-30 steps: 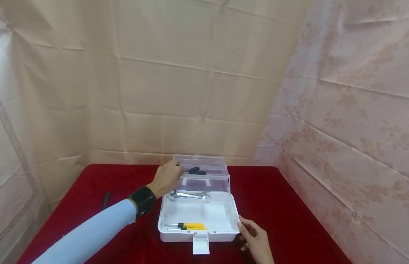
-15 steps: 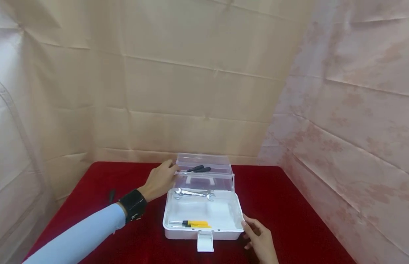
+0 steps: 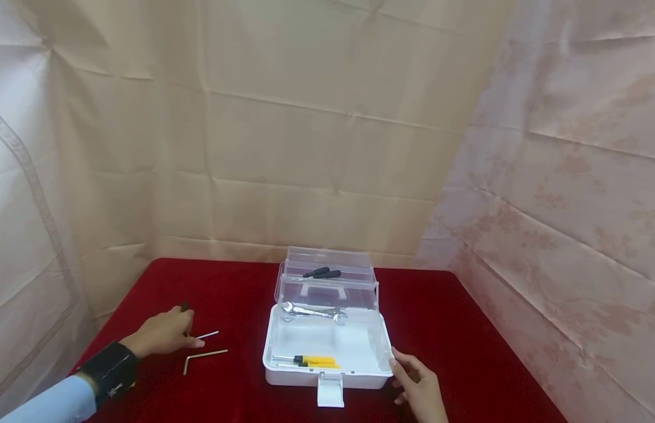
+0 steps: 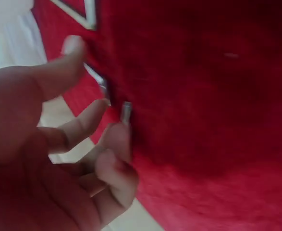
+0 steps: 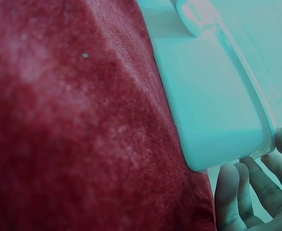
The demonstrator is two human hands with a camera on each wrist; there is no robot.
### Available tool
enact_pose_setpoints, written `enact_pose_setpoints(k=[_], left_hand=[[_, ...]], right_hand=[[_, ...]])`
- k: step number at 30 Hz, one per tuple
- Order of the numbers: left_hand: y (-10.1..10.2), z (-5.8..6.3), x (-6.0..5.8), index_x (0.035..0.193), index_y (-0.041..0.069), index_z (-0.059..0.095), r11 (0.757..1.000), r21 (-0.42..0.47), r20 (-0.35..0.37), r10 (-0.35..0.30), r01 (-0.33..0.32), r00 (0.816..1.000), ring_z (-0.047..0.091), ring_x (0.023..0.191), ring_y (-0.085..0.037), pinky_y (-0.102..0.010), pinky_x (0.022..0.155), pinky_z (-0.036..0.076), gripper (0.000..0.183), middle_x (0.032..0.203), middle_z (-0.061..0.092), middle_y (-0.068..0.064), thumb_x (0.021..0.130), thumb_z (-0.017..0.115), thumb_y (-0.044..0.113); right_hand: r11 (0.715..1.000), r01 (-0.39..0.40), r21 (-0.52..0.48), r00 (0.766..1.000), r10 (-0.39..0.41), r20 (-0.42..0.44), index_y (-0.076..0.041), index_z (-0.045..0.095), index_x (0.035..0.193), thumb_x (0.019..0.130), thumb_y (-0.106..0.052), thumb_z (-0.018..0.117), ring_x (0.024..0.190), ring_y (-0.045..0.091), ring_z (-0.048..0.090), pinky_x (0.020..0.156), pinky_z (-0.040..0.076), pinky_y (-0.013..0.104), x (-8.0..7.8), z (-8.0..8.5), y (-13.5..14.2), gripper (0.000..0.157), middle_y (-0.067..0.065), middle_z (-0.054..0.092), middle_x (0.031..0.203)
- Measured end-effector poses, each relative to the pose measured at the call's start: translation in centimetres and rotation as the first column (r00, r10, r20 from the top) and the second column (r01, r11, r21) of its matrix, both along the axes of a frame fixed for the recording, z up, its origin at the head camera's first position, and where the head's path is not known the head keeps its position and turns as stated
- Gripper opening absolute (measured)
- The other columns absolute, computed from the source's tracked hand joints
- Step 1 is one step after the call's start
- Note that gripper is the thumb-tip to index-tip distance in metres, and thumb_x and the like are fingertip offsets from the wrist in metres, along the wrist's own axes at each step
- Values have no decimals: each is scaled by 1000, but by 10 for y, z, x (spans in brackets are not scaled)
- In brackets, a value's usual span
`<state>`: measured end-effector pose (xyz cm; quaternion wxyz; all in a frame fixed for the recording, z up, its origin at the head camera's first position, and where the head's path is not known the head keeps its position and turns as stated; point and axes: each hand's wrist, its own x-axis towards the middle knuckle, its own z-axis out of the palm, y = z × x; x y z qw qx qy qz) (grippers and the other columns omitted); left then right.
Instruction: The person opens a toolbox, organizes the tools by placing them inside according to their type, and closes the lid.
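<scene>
Over the left of the red table, my left hand [image 3: 163, 332] reaches with thumb and fingers apart. Beneath its thumb lies an L-shaped hex key [image 3: 208, 335], with another hex key [image 3: 205, 353] nearer me. By the fingertips shows the end of a dark tool [image 3: 184, 306]; in the left wrist view a metal tip [image 4: 126, 113] pokes out beyond the fingers. My right hand [image 3: 418, 385] holds the right front corner of a white toolbox [image 3: 295, 378], thumb on the rim, fingers against the outer wall [image 5: 213, 106].
Inside the toolbox lie yellow-handled screwdrivers [image 3: 316, 359] at the front and shiny open-ended wrenches [image 3: 311, 312] at the back. Two black handles [image 3: 322, 273] rest in the raised clear tray. The front latch [image 3: 330, 390] hangs down. Cloth walls [image 3: 306, 147] surround the table.
My left hand has left the black-handled piece in the clear tray and moved left and nearer me, down to the hex keys. The right hand stays on the toolbox corner.
</scene>
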<state>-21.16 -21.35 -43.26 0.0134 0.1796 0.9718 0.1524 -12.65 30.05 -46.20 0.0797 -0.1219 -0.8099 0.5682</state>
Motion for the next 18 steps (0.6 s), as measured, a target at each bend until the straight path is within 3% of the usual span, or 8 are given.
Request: enact_pose_setpoints(k=[4,7,11,14,18], left_hand=[[-9,-5,7,82,12,54,994,109,110,9,-21,994,41,61,-12,-27,53,34,26,68,47,3,83,75,27],[-10,-8,7,75,12,54,986,150,142,48,-70,989,37,57,-10,-25,51,31,27,62,44,5,88,70,30],[-9,-13,3,80,9,56,987,113,129,96,-111,987,37,56,-10,-27,50,31,32,61,43,4,90,66,38],[-9,-13,1,96,3,56,992,80,99,85,-93,991,42,58,-12,-29,52,35,33,67,47,3,91,66,34],[-9,-13,1,102,1,52,994,57,41,88,-90,995,44,60,-13,-30,51,37,38,69,48,1,88,70,31]], right_hand=[[1000,-5,4,1000,5,4,-7,63,131,84,-45,72,74,21,57,53,51,38,0,-1,2,60,11,66,110],[1000,-6,4,1000,6,-1,-7,63,130,85,-44,72,74,21,57,53,51,38,0,-2,3,60,11,66,110],[1000,0,2,1000,0,-3,-7,63,131,84,-44,72,74,21,57,53,51,38,-1,-2,3,60,12,66,111],[1000,0,-2,1000,0,-6,-7,63,131,84,-43,72,74,21,57,53,51,38,-1,-2,2,60,11,66,111],[1000,0,-10,1000,-1,-13,-7,63,130,84,-42,73,73,21,57,52,51,38,-1,-3,2,58,12,66,110]])
